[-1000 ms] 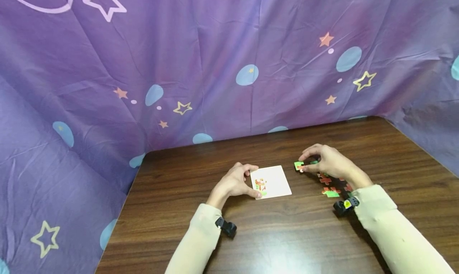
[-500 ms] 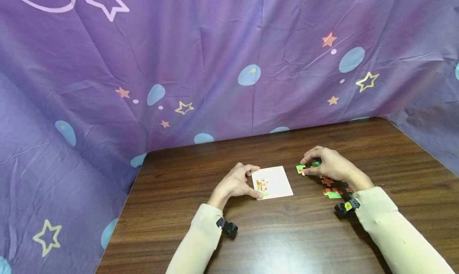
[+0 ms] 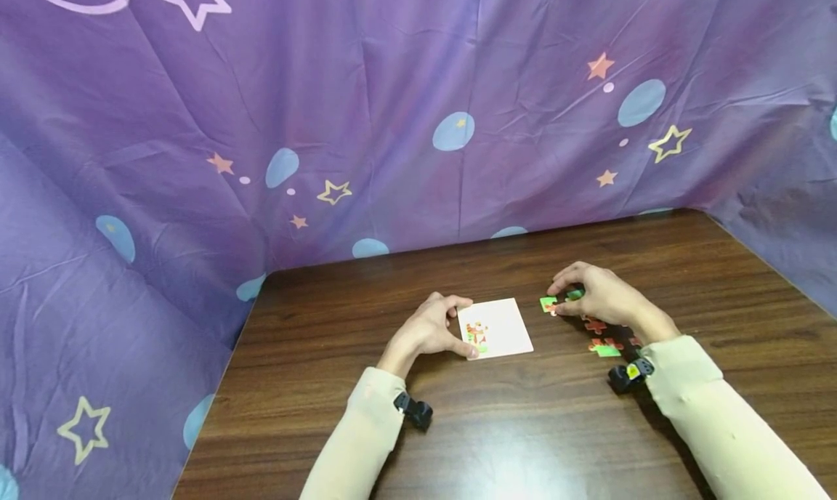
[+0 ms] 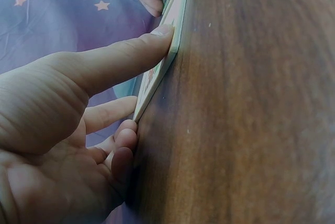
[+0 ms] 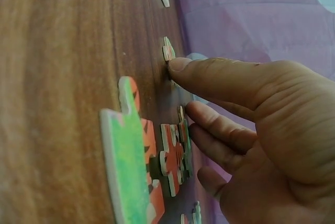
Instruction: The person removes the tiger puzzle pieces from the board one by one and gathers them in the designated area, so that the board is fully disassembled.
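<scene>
A square white puzzle board (image 3: 506,325) lies on the table, with a few joined orange and green pieces (image 3: 476,336) at its left near corner. My left hand (image 3: 428,329) holds the board's left side; in the left wrist view the thumb presses its near edge while other fingers touch the side edge. To the right of the board, my right hand (image 3: 604,296) pinches a green and orange puzzle piece (image 3: 547,304) low at the table. The right wrist view shows the thumb against this piece (image 5: 167,51); the fingers behind it are partly hidden.
Several loose puzzle pieces (image 3: 607,351) lie under and near the right hand, some hidden by it. A green-edged piece (image 5: 123,156) is closest in the right wrist view. A purple patterned curtain (image 3: 392,122) hangs along the wooden table's (image 3: 314,355) back and sides.
</scene>
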Demonstrator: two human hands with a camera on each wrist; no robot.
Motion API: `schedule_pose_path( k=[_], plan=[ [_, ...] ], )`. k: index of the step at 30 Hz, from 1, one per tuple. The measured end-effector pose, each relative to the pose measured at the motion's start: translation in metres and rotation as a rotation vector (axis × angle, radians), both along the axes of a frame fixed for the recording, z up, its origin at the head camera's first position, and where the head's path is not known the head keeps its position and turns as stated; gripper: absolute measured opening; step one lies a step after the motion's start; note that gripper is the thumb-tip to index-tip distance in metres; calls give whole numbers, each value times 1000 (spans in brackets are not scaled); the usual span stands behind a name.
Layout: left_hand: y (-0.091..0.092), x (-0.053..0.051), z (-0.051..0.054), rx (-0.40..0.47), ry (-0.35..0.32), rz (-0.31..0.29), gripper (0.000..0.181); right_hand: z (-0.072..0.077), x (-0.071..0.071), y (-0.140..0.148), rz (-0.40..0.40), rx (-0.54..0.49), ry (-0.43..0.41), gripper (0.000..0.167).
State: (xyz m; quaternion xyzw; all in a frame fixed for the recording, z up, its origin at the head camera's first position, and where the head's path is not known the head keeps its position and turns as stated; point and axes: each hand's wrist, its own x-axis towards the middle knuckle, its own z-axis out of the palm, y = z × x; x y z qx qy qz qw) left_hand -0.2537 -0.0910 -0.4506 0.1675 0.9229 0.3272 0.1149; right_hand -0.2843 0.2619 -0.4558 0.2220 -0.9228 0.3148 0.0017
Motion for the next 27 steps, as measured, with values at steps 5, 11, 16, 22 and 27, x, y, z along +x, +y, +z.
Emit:
schedule_pose_path(
  k=[5, 11, 16, 22, 27],
  plan=[
    [0, 0, 0, -3, -2, 3, 94, 1, 0, 0, -1, 1, 2, 32],
    [0, 0, 0, -1, -11, 7, 95, 3, -1, 2, -14, 7, -34, 40],
    [0, 1, 1, 1, -16, 5, 94, 7, 0, 1, -9, -35, -65, 48],
    [0, 0, 0, 0, -16, 8, 93, 25, 7, -26, 18, -179, -49, 50],
    [0, -2, -2, 5, -13, 1, 93, 41, 15, -58, 76, -282, -35, 47]
  ],
)
